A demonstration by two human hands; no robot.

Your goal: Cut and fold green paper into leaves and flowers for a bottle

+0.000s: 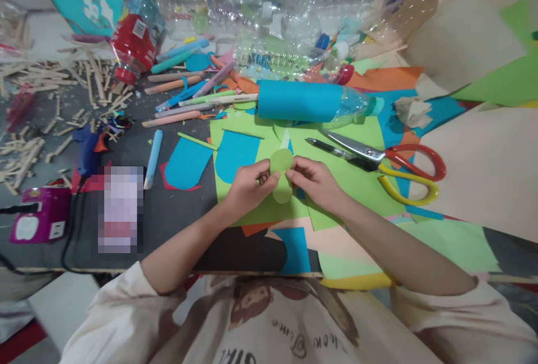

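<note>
Between both hands is a green paper cutout (281,160) with two rounded ends and a narrow waist. My left hand (252,183) pinches its left side at the waist, fingers curled. From the other side my right hand (313,178) pinches the same waist. Below them lie green paper sheets (348,201). Two blue paper pieces with rounded ends, one (237,154) near my left hand and another (187,163) farther left, rest flat. Right of my hands are a black pen (340,154) and scissors (378,157) with red and yellow handles.
A plastic bottle wrapped in blue paper (300,101) lies behind my hands. Markers (180,81), wooden sticks (29,157) and clear plastic bottles (286,22) crowd the back and left. A glue gun (88,148), a purple box (42,215) and a phone (121,210) sit left.
</note>
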